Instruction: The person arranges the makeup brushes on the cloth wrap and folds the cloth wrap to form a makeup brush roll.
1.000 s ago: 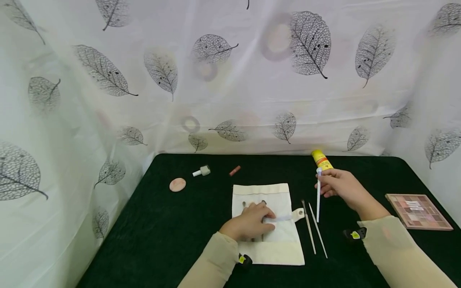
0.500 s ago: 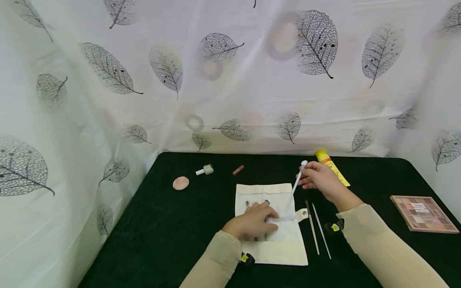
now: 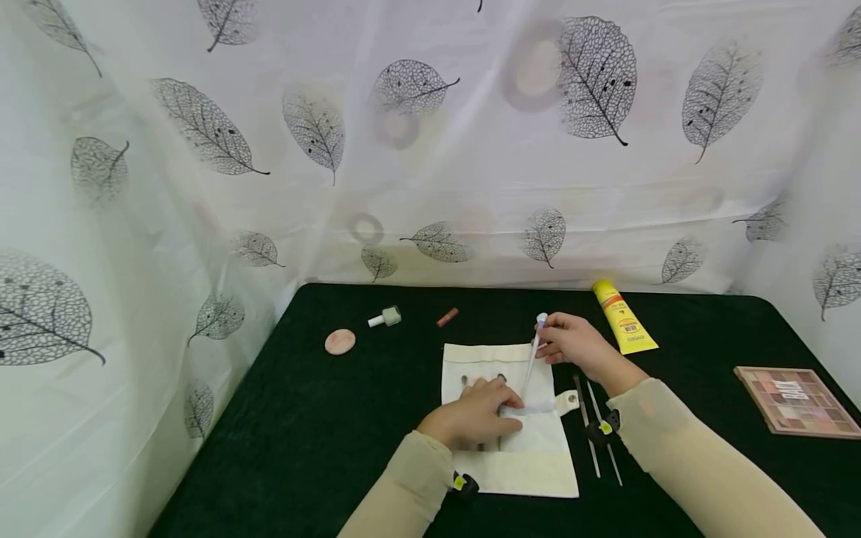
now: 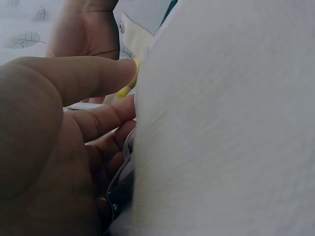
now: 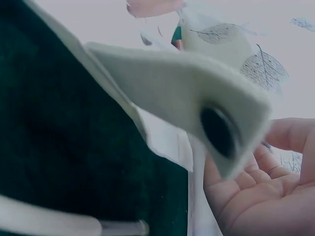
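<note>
A cream fabric brush roll (image 3: 514,472) lies unfolded on the table, with a pale elastic band (image 3: 539,409) across its middle. My left hand (image 3: 471,415) rests over the roll, its thumb and fingertips touching the cloth at the band; partly hidden under it are the slim tools in the roll. Between the thumb and fingers of my right hand (image 3: 575,345) is a slim white makeup brush (image 3: 531,362), pale head up and handle slanting down to the band. In the right wrist view, the snap tab (image 5: 182,88) covers part of the right hand (image 5: 270,196).
Two thin brushes (image 3: 587,426) lie right of the roll, under the right wrist. A yellow tube (image 3: 624,321) and a palette (image 3: 797,401) lie farther right. Back left are a round pink puff (image 3: 339,341), a small bottle (image 3: 386,317) and a reddish-brown tube (image 3: 447,317).
My right hand has carried the white brush leftward from beside the yellow tube to over the roll, tilting its handle down toward the band. The left hand has stayed on the roll.
</note>
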Demonstrator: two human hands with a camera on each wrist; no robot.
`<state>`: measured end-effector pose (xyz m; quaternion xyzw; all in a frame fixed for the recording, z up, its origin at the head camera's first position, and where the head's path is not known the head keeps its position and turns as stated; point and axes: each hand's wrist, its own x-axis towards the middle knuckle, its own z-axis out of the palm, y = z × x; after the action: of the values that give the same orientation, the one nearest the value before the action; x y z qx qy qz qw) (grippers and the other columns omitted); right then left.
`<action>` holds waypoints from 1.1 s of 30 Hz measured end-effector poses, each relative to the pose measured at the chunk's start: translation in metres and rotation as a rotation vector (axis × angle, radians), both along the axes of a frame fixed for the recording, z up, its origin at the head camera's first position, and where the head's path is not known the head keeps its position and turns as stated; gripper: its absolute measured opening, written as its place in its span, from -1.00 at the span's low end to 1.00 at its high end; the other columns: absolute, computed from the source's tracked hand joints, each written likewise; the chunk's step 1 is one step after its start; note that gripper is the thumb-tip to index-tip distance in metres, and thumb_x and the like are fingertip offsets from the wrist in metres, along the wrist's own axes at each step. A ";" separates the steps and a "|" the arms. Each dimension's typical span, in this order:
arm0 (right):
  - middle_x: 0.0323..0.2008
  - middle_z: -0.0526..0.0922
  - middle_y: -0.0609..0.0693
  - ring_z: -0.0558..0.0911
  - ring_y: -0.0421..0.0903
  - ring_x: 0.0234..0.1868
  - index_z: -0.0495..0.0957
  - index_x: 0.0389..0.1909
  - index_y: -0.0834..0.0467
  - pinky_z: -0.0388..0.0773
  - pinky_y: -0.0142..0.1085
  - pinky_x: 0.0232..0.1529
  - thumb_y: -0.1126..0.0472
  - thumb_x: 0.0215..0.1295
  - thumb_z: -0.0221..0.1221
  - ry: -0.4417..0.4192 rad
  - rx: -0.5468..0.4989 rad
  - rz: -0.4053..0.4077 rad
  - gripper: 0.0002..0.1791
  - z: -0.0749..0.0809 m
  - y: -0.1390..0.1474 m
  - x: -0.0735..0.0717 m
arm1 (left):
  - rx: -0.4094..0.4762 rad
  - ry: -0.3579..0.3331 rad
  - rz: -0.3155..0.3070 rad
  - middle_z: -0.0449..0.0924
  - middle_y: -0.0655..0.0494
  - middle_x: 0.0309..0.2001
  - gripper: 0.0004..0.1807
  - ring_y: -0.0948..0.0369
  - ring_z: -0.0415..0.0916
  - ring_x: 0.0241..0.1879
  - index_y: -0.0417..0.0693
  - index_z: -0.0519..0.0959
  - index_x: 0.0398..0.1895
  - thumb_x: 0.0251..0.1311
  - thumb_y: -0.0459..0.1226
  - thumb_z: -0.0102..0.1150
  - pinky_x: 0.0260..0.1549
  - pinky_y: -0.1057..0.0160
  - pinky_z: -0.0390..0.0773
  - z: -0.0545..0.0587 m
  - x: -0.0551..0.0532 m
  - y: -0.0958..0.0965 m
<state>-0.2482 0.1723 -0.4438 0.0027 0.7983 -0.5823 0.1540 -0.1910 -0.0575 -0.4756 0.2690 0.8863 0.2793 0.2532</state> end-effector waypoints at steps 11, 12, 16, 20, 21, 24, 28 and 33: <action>-0.06 0.62 0.22 0.72 -0.02 -0.20 0.40 0.12 0.35 0.66 -0.19 -0.16 0.12 0.56 0.02 -0.018 0.046 0.078 -0.64 -0.002 -0.013 -0.002 | 0.004 -0.022 -0.003 0.40 0.39 -0.15 -0.71 0.30 0.25 -0.14 0.19 0.60 0.07 0.35 -0.02 0.23 -0.17 0.28 0.31 0.001 0.000 0.002; -0.07 0.62 0.23 0.72 -0.02 -0.21 0.40 0.11 0.35 0.66 -0.18 -0.16 0.13 0.56 0.03 -0.018 0.047 0.084 -0.64 -0.002 -0.015 -0.002 | 0.005 -0.023 0.000 0.40 0.39 -0.15 -0.72 0.30 0.25 -0.14 0.19 0.60 0.06 0.35 -0.02 0.23 -0.17 0.28 0.31 0.001 0.000 0.002; -0.12 0.63 0.21 0.72 -0.03 -0.25 0.41 0.10 0.37 0.67 -0.18 -0.19 0.16 0.55 0.03 -0.017 0.064 0.107 -0.66 -0.004 -0.019 -0.004 | 0.014 -0.024 0.013 0.41 0.39 -0.16 -0.73 0.30 0.24 -0.14 0.19 0.58 0.04 0.35 -0.01 0.23 -0.16 0.27 0.31 -0.001 0.000 0.001; -0.16 0.64 0.19 0.72 -0.05 -0.29 0.43 0.08 0.38 0.67 -0.18 -0.22 0.19 0.54 0.03 -0.026 0.078 0.119 -0.67 -0.006 -0.022 -0.006 | 0.021 -0.029 0.029 0.42 0.38 -0.16 -0.74 0.29 0.24 -0.14 0.20 0.54 0.02 0.34 -0.01 0.23 -0.14 0.26 0.31 -0.001 0.000 0.000; -0.17 0.64 0.19 0.71 -0.05 -0.29 0.43 0.08 0.39 0.67 -0.18 -0.22 0.19 0.54 0.03 -0.031 0.077 0.120 -0.68 -0.006 -0.023 -0.007 | 0.024 -0.031 0.031 0.42 0.38 -0.15 -0.74 0.29 0.24 -0.13 0.20 0.54 0.02 0.34 -0.01 0.23 -0.13 0.25 0.31 -0.001 0.000 0.000; -0.21 0.64 0.18 0.70 -0.06 -0.33 0.43 0.04 0.39 0.67 -0.19 -0.24 0.21 0.53 0.03 -0.047 0.080 0.121 -0.70 -0.008 -0.025 -0.008 | 0.031 -0.036 0.037 0.42 0.38 -0.14 -0.74 0.29 0.24 -0.12 0.21 0.52 0.02 0.34 -0.01 0.23 -0.12 0.25 0.32 -0.001 0.000 -0.001; -0.31 0.65 0.18 0.68 -0.06 -0.39 0.43 -0.04 0.36 0.67 -0.20 -0.27 0.25 0.50 0.03 -0.081 0.085 0.115 -0.77 -0.011 -0.027 -0.008 | 0.039 -0.037 0.040 0.43 0.40 -0.12 -0.74 0.30 0.25 -0.11 0.22 0.52 0.02 0.34 0.00 0.22 -0.11 0.25 0.33 -0.002 0.000 -0.001; -0.37 0.65 0.19 0.68 -0.05 -0.44 0.37 -0.03 0.36 0.68 -0.20 -0.34 0.28 0.48 0.02 -0.107 0.079 0.105 -0.79 -0.015 -0.029 -0.007 | 0.046 -0.047 0.035 0.44 0.40 -0.10 -0.74 0.30 0.25 -0.10 0.22 0.52 0.03 0.35 -0.02 0.23 -0.10 0.25 0.33 -0.002 0.000 0.000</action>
<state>-0.2550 0.1429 -0.4592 -0.0019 0.8104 -0.5403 0.2266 -0.1913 -0.0579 -0.4777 0.2528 0.8780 0.3101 0.2628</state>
